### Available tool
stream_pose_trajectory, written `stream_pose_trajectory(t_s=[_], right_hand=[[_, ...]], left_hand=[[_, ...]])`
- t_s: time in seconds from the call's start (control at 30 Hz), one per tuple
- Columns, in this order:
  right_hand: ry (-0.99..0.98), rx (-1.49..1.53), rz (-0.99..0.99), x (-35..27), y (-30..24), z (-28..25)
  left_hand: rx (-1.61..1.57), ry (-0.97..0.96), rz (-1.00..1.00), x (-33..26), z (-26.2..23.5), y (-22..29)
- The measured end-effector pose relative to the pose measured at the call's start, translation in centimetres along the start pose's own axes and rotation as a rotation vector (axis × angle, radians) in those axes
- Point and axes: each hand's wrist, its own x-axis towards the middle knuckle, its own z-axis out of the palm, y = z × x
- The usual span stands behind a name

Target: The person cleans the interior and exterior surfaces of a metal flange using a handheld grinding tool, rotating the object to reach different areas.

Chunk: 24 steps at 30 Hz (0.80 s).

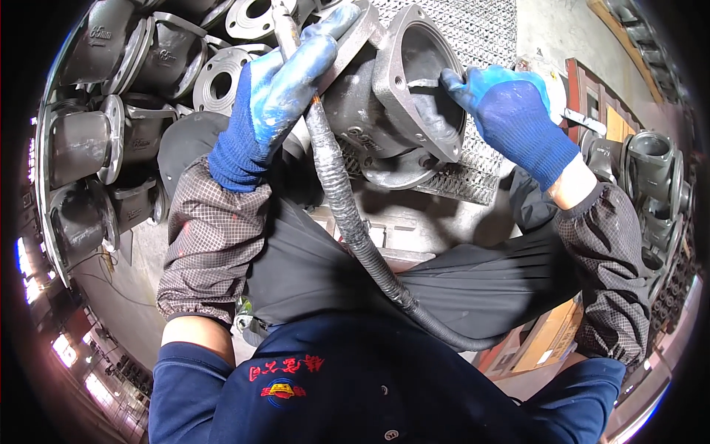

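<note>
"Grey metal, that big casting (347, 103). Where exactly is it?"

"Ahead of the seated person's dark trousers (310, 259), over the near left part of a patterned metal mat (484, 37). Its squarish, bolt-holed mouth faces right, and a round flange (399, 172) shows below its body."

"And the hands?"

"Both wear blue gloves. The left hand (292, 85) is at the casting's left side, fingers stretched toward its upper flange. It lies across a rod-like tool (287, 33) that runs down into a silver-wrapped hose (336, 166). I can't tell how firmly it is closed round that."

"The right hand?"

"The right hand (510, 92) is at the casting's mouth, knuckles bent, one fingertip at the rim. A pale round thing (553, 89) shows just behind it; I can't tell whether that is held."

"Where does the hose go?"

"It passes left of the casting, then bends down and right across the person's lap."

"Other castings?"

"Stacked castings (78, 148) fill the area to its left; more castings (654, 170) stand well to its right."
</note>
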Motion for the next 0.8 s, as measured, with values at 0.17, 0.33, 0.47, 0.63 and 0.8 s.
stream_pose_trajectory(t_s=[0.17, 0.33, 0.47, 0.63, 0.8], right_hand=[[-0.125, 0.033, 0.177, 1.8, -0.9, -0.6], [-0.016, -0.002, -0.046, 1.3, 0.9, 0.4], [-0.089, -0.084, -0.09, 1.5, 1.4, 0.4], [-0.149, -0.069, -0.025, 2.1, 0.8, -0.4], [-0.088, 0.076, 0.109, 2.8, 0.7, -0.5]], left_hand=[[0.037, 0.072, 0.106, 0.0, 0.6, -0.1], [0.063, 0.014, 0.067, 0.6, 0.0, 1.0], [0.092, 0.037, 0.125, 0.5, 0.0, 0.6], [0.047, 0.051, 0.115, -0.2, 0.5, -0.4], [0.03, 0.04, -0.006, 0.1, 0.9, -0.1]])
